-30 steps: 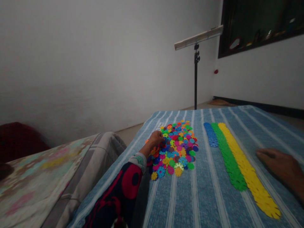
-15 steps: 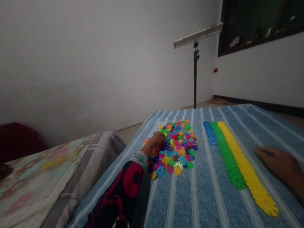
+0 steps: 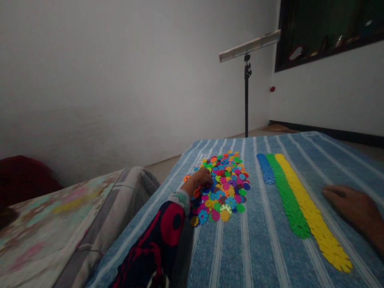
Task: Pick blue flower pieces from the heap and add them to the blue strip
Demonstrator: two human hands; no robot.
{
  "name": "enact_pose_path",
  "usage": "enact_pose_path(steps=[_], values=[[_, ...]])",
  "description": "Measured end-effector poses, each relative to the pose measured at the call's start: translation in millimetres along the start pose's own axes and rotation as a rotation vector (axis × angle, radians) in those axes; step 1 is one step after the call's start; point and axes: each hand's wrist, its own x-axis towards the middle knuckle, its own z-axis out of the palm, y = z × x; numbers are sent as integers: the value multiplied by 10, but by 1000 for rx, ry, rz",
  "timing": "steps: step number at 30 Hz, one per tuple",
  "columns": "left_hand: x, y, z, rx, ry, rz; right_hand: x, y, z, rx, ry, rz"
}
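My left hand (image 3: 203,177) reaches into a pile of colourful notched plastic discs (image 3: 223,186), at its left side. Its fingers are curled down among the discs, and what they pinch, if anything, is hidden. My right hand (image 3: 351,202) lies low over the cloth at the right, fingers stretched out, with nothing visible in it. Just left of it run three overlapping rows of the same kind of disc: a long yellow row (image 3: 312,208), a green row (image 3: 286,196) and a short blue row (image 3: 265,169).
A blue cloth with white stripes (image 3: 231,256) covers the table. To the left stands a bed-like surface with a patterned cover (image 3: 60,228). Beyond the table's far edge rises a black stand (image 3: 246,100) carrying a light bar (image 3: 249,47).
My left hand has shifted slightly to the right within the pile, its forearm moving with it. The right hand and the disc rows look the same.
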Motion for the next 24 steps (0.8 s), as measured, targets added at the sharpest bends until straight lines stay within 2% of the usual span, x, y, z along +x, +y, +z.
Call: enact_pose_path(steps=[3,5,11,15,20,24], values=[[-41,8,8,-68,8,28,-15,-45,-38,47,-107,99],[-45,1,3,-107,27,47,-24,-68,-59,62,-129,115],[60,-70,-98,-166,156,83,-7,-10,-6,103,-117,96],[31,-143,-195,-195,226,99,7,51,49,96,-93,73],[-112,-237,-281,-225,247,80,-5,16,24,72,-118,79],[-135,-276,-308,-213,247,74,-17,-47,-32,54,-141,93]])
